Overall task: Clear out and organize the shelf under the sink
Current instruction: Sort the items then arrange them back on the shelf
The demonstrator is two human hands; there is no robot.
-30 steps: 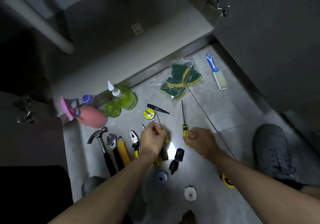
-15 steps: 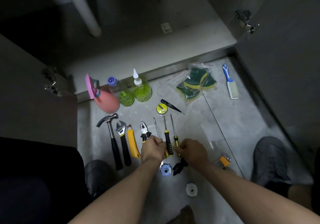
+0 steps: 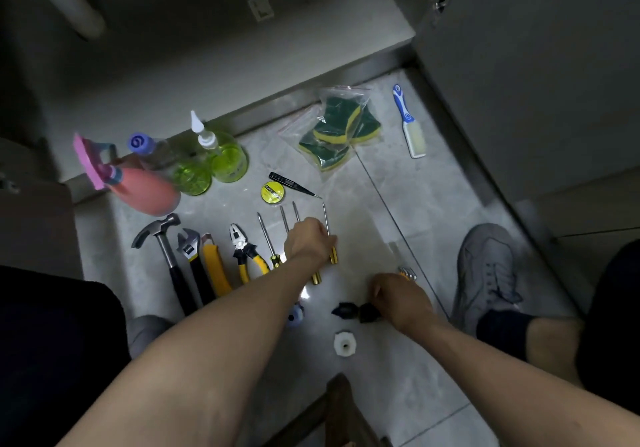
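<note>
screwdrivers (image 3: 266, 238) lie in the tool row on the floor before the shelf (image 3: 242, 51); my left hand (image 3: 308, 240) curls over their handles, my right hand (image 3: 398, 296) grips something unclear. nudging could scatter them.

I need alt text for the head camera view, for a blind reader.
A person's left hand rests on screwdrivers lined up beside pliers and a hammer on the floor, while the right hand touches a black part.

hammer (image 3: 162, 238) left of pliers (image 3: 244, 251), bottles (image 3: 225, 155) behind
</note>
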